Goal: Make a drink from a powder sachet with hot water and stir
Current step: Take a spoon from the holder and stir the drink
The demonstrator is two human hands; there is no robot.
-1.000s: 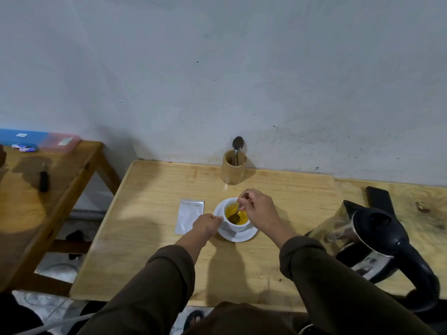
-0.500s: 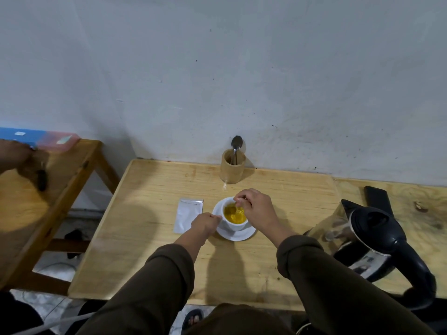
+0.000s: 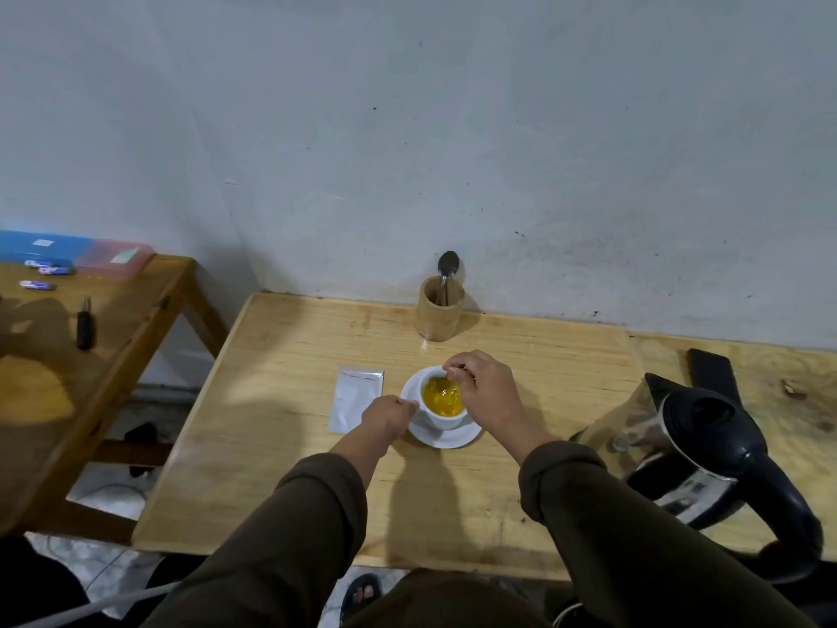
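A white cup (image 3: 441, 419) of yellow drink stands on a white saucer (image 3: 453, 438) in the middle of the wooden table (image 3: 281, 446). My right hand (image 3: 482, 392) hovers over the cup's right rim, fingers pinched on a spoon (image 3: 449, 382) whose bowl dips into the liquid. My left hand (image 3: 390, 417) is closed on the cup's left side, at its handle. A silver sachet (image 3: 355, 397) lies flat just left of the saucer.
A bamboo holder (image 3: 438, 314) with another spoon stands by the wall. A black kettle (image 3: 715, 451) sits at the right, a dark flat object (image 3: 711, 370) behind it. A second table (image 3: 68, 355) at the left carries coloured boxes and a small black tool.
The spoon has circled from the near-left side of the cup to its far rim. A hand seen at the left table half a second ago is gone.
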